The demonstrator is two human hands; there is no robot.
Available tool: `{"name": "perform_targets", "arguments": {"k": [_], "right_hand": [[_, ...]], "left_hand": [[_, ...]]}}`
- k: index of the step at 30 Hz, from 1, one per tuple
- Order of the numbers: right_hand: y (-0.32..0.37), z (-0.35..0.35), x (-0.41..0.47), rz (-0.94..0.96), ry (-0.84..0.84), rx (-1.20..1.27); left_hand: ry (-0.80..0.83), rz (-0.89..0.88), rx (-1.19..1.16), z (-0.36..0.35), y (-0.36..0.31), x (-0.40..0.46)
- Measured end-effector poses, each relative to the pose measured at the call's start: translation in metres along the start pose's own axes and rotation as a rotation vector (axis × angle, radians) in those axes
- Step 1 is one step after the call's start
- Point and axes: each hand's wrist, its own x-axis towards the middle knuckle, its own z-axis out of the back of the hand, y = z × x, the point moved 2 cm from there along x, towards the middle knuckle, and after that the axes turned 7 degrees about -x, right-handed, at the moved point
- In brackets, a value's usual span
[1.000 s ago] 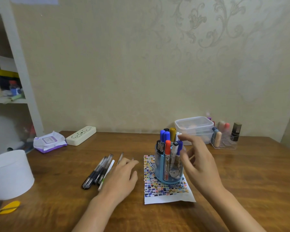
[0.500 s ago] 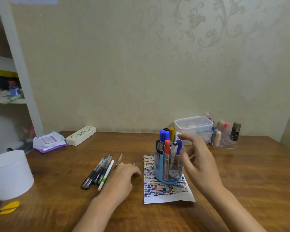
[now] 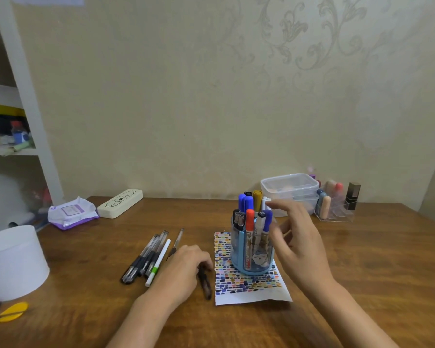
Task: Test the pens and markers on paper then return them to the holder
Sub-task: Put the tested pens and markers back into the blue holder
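While my left hand [image 3: 183,270] curls round a dark pen [image 3: 204,282] lying on the desk [image 3: 362,259], my right hand [image 3: 296,237] hovers loose beside the holder [image 3: 251,249] — fingers spread, gripping nothing.

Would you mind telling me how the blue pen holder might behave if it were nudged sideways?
The blue pen holder looks top-heavy, with markers standing well above its rim, so it may tip. It stands on loose paper, so both might slide together.

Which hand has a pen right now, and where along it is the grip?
The left hand grips a dark pen by its upper end, lying on the table. The right hand holds nothing, fingers by the holder.
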Motion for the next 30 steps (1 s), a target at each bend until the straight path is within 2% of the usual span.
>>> {"name": "perform_targets", "arguments": {"k": [5,11,20,25,30], "right_hand": [[0.001,0.001,-0.001,-0.004,-0.013,0.011],[0.001,0.003,0.000,0.006,-0.030,0.026],[0.015,-0.006,-0.008,0.141,0.252,0.155],[0.017,-0.017,-0.012,0.164,0.341,0.094],[0.013,-0.012,-0.007,0.098,0.214,0.181]], "left_hand": [[-0.006,-0.024,0.003,0.004,-0.004,-0.003],[-0.213,-0.144,-0.102,0.012,-0.014,-0.006],[-0.417,-0.364,-0.263,0.011,-0.029,-0.008],[-0.435,-0.399,-0.287,0.012,-0.032,-0.009],[-0.370,-0.332,-0.353,0.012,-0.035,-0.011]]}}
